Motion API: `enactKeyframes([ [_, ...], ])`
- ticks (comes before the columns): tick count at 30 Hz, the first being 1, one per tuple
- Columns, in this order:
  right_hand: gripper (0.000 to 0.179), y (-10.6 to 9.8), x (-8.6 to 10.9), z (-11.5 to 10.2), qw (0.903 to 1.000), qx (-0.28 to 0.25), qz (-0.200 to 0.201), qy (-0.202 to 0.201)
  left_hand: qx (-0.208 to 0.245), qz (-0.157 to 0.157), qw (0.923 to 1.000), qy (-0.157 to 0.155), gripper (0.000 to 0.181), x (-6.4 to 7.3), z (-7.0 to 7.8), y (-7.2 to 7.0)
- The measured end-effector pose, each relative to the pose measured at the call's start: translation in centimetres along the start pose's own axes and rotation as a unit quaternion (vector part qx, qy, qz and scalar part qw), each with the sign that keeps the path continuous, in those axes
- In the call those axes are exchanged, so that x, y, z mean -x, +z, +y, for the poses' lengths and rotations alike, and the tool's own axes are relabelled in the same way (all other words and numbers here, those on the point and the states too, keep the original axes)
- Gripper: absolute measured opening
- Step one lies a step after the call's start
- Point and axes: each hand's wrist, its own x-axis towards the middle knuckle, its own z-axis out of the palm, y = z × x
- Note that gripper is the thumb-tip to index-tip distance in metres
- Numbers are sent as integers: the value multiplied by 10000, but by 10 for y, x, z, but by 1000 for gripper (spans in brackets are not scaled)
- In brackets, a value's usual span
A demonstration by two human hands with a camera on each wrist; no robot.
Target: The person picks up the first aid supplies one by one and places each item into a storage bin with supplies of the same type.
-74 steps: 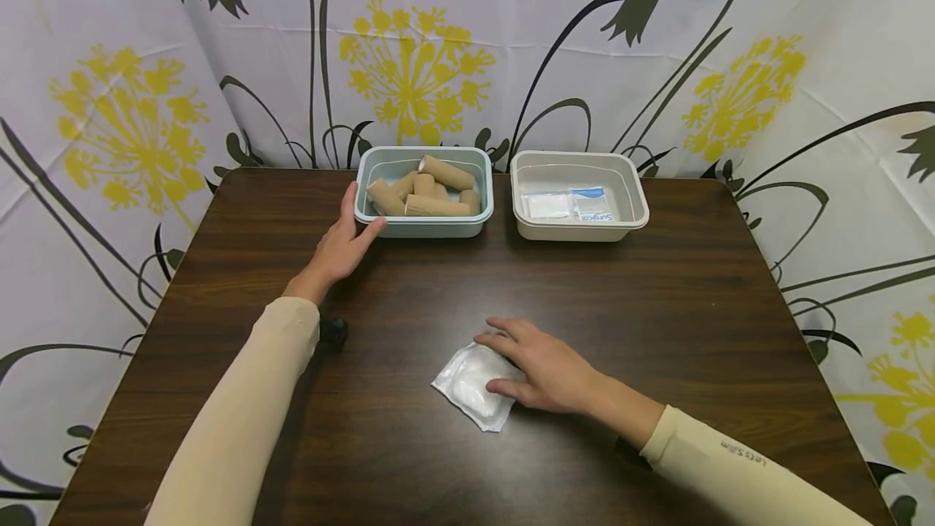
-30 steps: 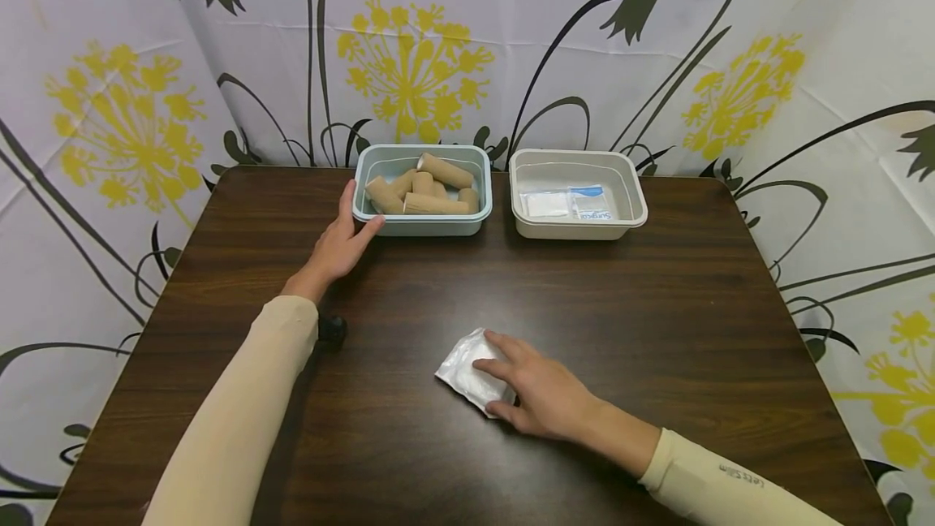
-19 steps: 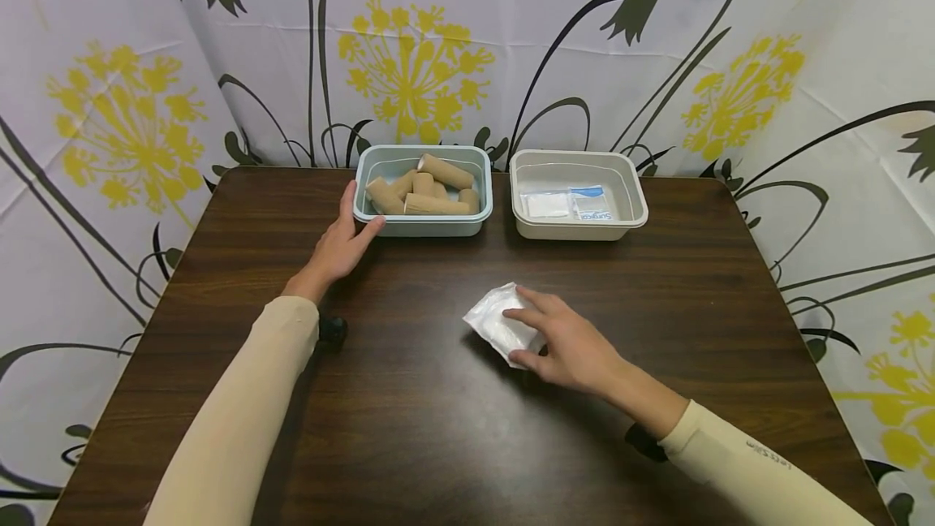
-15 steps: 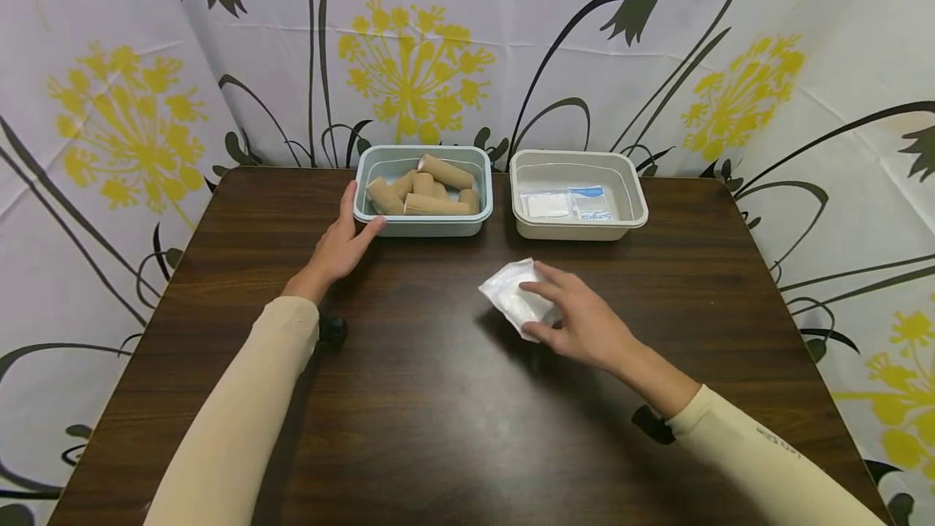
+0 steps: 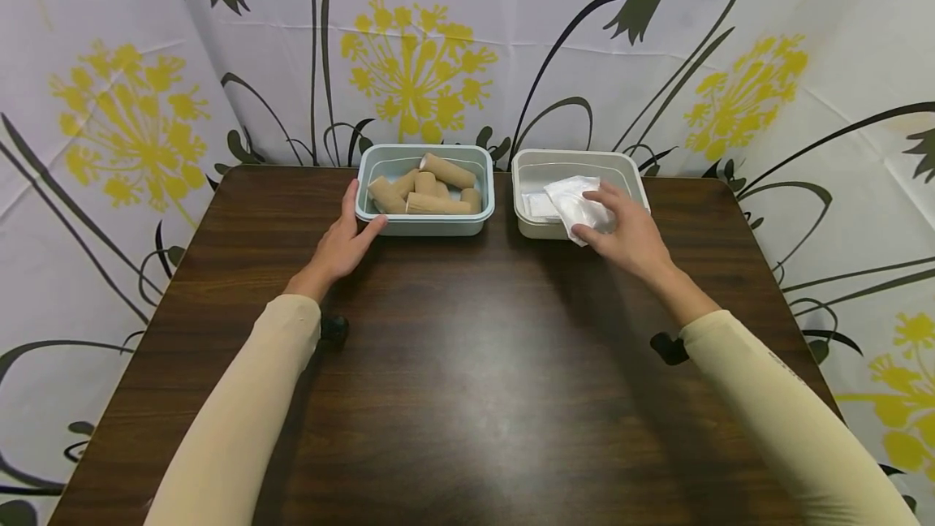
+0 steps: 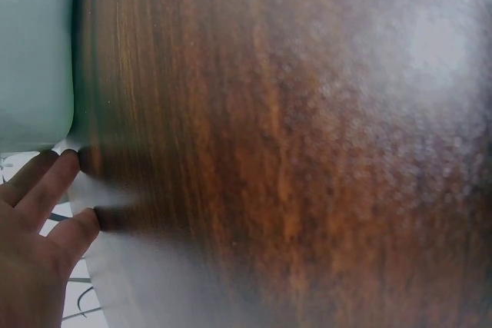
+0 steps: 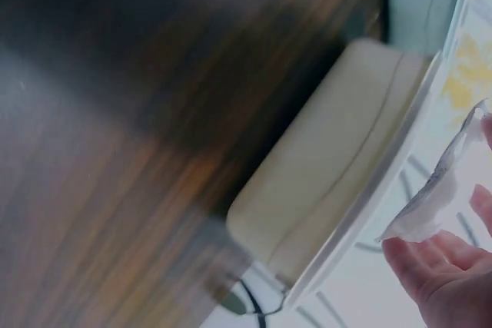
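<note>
My right hand [image 5: 624, 234] pinches a white padded packet [image 5: 573, 200] by its edge, over the front of the cream tub [image 5: 536, 227]. In the right wrist view the packet [image 7: 430, 197] hangs above the rim, apart from the tub. Inside that tub lie flat packets [image 5: 539, 205], partly hidden behind the held one. My left hand [image 5: 338, 246] rests at the left front corner of the light blue tub [image 5: 438, 226], fingers extended along its side and thumb near the front rim. Several tan rolls [image 5: 438, 204] lie in the blue tub.
Both tubs stand side by side at the back of a dark wooden table [image 5: 453, 364], with a narrow gap between them. Behind the table hangs a flower-printed curtain [image 5: 453, 47]. A small black device [image 5: 668, 347] is worn at the right wrist.
My right hand has lifted the white packet off the table and carried it forward and right, over the cream tub. My left hand has stayed at the blue tub.
</note>
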Motion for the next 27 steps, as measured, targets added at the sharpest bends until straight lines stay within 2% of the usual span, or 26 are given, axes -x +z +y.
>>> enactKeyframes([
  [7,56,0,-27,20,9992,88,113,369,-10,8,10000,66,84,-2,-1,1],
  [12,58,0,-35,28,9977,254,-62,628,-49,14,9999,88,84,-3,-1,4],
  [21,59,-3,-35,39,9955,355,-268,836,-1,23,9999,145,82,-5,3,7],
  [25,57,-4,-30,43,9961,259,-411,734,-12,-1,9999,115,81,-4,3,8],
  [27,53,-4,-26,45,9971,228,-356,640,-28,-18,9999,121,81,-5,3,8],
])
